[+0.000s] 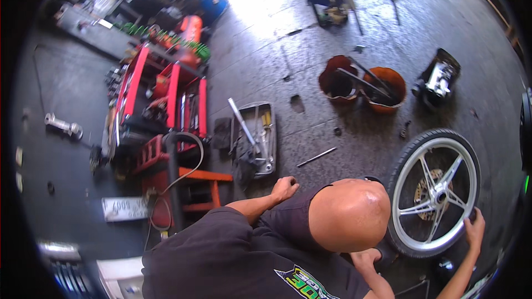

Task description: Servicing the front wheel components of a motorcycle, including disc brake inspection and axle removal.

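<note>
1. Dark shirt cloth (205, 254) sits closest to the camera along the bottom of the frame, with my bare knee (349, 216) raised right of bottom centre.
2. At the right of the frame is the spoked silver wheel (441, 195); my right hand (475, 228) has its fingers curled onto the lower-right edge of its black tyre. My left hand (285, 188) is loosely balled near the knee, with nothing showing in it.
3. With one hand on it, the wheel could roll or tip if that hold slipped; I cannot tell what supports it. Tipping might knock the brake disc (421, 194) behind the spokes.
4. Small dark parts (405, 129) lie near the tyre's upper left, where a rolling wheel might scatter them.
5. A thin rod (316, 157) near the centre could turn underfoot if I stepped on it.
6. For room, grey floor (346, 160) runs between the tool tray (274, 113) and the wheel, up to two rusty tins (382, 109), whose long bars (364, 82) could snag a sleeve.
7. Left of centre, the orange stand (205, 175) limits my left elbow.
</note>
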`<state>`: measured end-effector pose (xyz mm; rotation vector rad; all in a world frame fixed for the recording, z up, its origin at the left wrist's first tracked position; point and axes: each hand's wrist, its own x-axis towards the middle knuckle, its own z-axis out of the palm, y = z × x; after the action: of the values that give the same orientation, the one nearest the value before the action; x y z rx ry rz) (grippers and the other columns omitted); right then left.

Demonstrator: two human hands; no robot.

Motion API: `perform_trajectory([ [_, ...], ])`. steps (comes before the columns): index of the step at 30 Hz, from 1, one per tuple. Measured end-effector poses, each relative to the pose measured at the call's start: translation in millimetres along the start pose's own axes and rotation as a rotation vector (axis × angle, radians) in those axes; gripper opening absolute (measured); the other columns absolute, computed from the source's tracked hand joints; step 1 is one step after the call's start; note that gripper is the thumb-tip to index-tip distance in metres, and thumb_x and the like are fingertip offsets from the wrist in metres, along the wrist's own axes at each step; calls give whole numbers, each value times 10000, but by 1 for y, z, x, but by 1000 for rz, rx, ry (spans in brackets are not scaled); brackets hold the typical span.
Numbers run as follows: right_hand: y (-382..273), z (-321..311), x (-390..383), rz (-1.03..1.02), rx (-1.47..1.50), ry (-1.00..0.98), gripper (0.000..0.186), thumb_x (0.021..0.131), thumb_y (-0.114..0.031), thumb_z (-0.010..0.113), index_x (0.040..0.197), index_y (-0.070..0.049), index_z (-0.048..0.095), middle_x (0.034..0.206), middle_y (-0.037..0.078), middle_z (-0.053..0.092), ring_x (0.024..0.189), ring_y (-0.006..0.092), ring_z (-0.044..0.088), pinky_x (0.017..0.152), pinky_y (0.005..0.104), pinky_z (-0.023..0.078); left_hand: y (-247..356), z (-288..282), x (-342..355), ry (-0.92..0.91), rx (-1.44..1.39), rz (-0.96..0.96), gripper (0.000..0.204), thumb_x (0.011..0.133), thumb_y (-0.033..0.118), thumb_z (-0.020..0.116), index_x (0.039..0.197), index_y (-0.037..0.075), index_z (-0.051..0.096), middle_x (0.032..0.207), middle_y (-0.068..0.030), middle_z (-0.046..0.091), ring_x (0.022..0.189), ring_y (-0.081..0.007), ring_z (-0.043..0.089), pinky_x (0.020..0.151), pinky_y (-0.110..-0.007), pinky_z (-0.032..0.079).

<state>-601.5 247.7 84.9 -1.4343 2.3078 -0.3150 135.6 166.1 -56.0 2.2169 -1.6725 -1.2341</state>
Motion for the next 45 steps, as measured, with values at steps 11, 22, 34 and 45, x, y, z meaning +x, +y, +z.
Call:
perform_trajectory([
  [11,-1,-20,49,100,103,-37,480,851,-108,672,1298,24,560,1113,137,632,930,207,585,868,333,476,-58,-70,18,854,294,-372,771,791,370,738,1414,90,380,1268,-202,468,1129,-397,510,971,-476,422],
  [22,-98,-19,71,1,-154,-185,492,811,-83,692,1274,25,565,1146,174,623,946,236,601,867,352,490,-111,-143,57,918,41,-308,367,953,369,576,988,5,604,1008,-252,647,942,-457,614,814,-527,479],
  [34,-238,19,113,-203,-114,-288,453,811,-65,677,1247,17,584,969,141,635,842,227,602,796,352,501,-113,-131,83,790,-26,-458,369,902,363,573,999,20,665,1072,-216,670,987,-428,629,825,-503,493],
  [45,-377,89,89,-243,-288,-716,458,897,-110,651,1268,126,524,1209,299,606,1128,408,601,973,433,478,-109,-139,93,798,-68,-398,325,904,341,624,870,24,688,992,-192,638,966,-402,606,875,-495,454],
])
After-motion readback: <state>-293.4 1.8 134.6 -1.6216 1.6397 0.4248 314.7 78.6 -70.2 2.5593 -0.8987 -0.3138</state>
